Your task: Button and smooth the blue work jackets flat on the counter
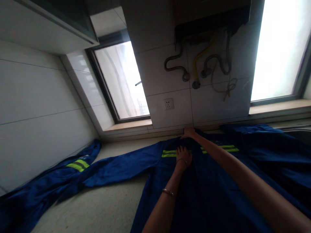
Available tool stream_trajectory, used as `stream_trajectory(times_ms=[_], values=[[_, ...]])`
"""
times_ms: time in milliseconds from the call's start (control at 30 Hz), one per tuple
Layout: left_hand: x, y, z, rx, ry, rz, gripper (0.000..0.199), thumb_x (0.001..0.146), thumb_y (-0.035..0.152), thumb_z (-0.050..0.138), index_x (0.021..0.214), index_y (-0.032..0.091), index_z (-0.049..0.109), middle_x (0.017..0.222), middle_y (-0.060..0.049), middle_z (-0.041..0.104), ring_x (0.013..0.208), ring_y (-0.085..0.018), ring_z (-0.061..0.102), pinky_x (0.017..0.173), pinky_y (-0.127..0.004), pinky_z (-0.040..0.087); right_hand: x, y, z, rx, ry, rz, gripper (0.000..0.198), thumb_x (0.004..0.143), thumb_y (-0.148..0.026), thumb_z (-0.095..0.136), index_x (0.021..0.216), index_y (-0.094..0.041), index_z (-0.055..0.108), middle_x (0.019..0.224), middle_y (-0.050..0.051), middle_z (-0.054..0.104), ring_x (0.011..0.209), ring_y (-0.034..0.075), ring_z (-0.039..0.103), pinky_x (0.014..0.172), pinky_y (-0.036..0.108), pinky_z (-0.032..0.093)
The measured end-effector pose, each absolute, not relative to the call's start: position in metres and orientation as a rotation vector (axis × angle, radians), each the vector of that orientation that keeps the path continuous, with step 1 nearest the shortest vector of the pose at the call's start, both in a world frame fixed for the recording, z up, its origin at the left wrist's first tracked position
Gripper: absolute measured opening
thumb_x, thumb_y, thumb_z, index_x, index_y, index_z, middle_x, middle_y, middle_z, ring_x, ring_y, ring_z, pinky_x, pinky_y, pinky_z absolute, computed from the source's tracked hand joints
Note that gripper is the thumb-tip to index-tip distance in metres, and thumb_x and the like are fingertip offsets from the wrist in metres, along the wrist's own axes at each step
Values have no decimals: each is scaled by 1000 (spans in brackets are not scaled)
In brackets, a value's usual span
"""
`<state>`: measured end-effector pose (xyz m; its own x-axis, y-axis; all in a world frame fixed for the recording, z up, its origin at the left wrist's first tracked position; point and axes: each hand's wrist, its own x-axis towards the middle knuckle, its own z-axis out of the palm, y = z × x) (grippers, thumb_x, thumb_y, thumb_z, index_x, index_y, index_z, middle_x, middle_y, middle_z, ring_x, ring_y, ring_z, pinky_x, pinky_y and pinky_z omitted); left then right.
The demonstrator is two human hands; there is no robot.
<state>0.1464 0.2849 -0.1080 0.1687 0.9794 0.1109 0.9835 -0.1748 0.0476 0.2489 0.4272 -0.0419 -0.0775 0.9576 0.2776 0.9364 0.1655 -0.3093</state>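
A blue work jacket [204,191] with yellow-green and grey chest stripes lies spread on the pale countertop [104,207], one sleeve stretched out to the left. My left hand [184,157] rests flat on its chest, fingers apart, over the end of a stripe. Farther up, at the collar edge near the wall, my right hand [189,132] is closed on the jacket; some of its fingers are hidden. The right forearm crosses above the other chest stripe.
Another blue striped garment [75,168] lies along the left wall, touching the sleeve. More blue cloth [274,161] is bunched at the right. Behind the counter are a wall socket [168,103], hoses [198,61] under a dark appliance [213,22], and two windows. A cabinet [48,26] overhangs the left.
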Motion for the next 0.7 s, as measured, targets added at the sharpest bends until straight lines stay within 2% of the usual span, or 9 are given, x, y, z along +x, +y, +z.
stream_trajectory(times_ms=[67,133,200,333,467,700], values=[[146,286,-111,-2383,-2000,-158,61,88,46,23,138,11,32,146,-16,27,135,-33,21,107,-50,19,233,413,-56,-1819,-2072,-43,81,58,-43,78,126,-9,47,127,27,45,113,37,48,89,46,43],[146,286,-114,-2389,-1983,-169,62,89,46,20,138,11,33,146,-16,27,135,-33,20,107,-51,19,222,402,-66,-1806,-2075,-115,71,67,-32,72,128,-9,44,130,30,41,116,38,45,89,47,42],[145,284,-114,-2383,-1975,-179,62,89,46,20,139,11,32,146,-17,26,135,-34,20,107,-52,18,222,398,-70,-1775,-2081,-83,57,74,-25,66,125,-8,47,124,29,46,113,36,48,89,44,42],[145,280,-111,-2396,-1991,-150,63,89,46,20,140,10,29,147,-17,23,135,-34,18,107,-52,17,255,410,-63,-1733,-2093,29,40,77,-28,62,113,-12,58,106,18,62,102,27,58,87,34,43],[145,278,-108,-2405,-1989,-170,63,89,46,19,140,11,30,148,-17,23,135,-35,17,107,-52,18,306,425,-57,-1791,-1936,45,39,88,-32,39,114,-9,58,112,19,60,108,25,55,91,33,40],[144,278,-107,-2415,-2005,-235,62,88,46,25,137,11,35,146,-17,26,134,-34,21,107,-50,20,350,434,-61,-1787,-1872,164,41,74,-19,53,111,-4,61,109,22,61,105,29,57,84,34,44]])
